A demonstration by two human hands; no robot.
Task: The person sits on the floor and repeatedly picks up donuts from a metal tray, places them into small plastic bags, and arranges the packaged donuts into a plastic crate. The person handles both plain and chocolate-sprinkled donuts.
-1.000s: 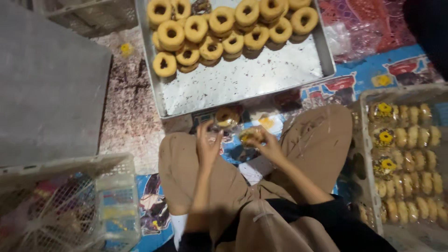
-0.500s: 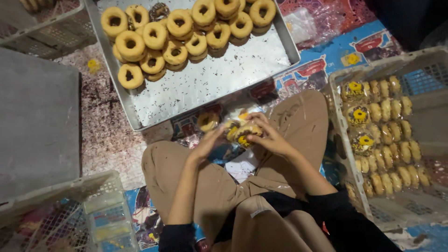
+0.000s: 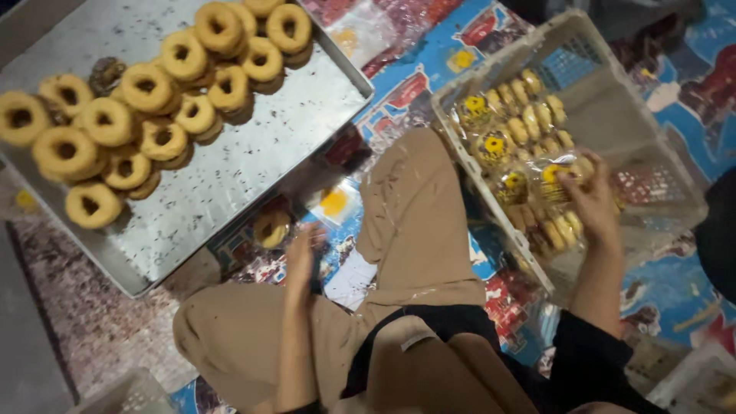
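Note:
My right hand (image 3: 592, 205) reaches into the white plastic crate (image 3: 537, 46) at the right and grips a clear-wrapped doughnut pack (image 3: 553, 175) with a yellow sticker. It sits among rows of similar wrapped packs (image 3: 514, 123). My left hand (image 3: 300, 257) hovers low between my knees, beside a loose doughnut (image 3: 271, 228) lying on clear plastic wrappers (image 3: 331, 203); whether it touches anything is blurred. A metal tray (image 3: 253, 161) at the upper left carries several ring doughnuts (image 3: 146, 88).
I sit cross-legged in tan trousers (image 3: 414, 222) on a colourful printed mat (image 3: 675, 284). Another white crate's corner (image 3: 126, 391) shows at the bottom left, a grey surface (image 3: 23, 360) at the far left, and a dark object (image 3: 721, 230) at the right edge.
My right hand has left the space in front of my knees and carried the wrapped doughnut pack right into the crate. The left hand stayed low. The view swung right.

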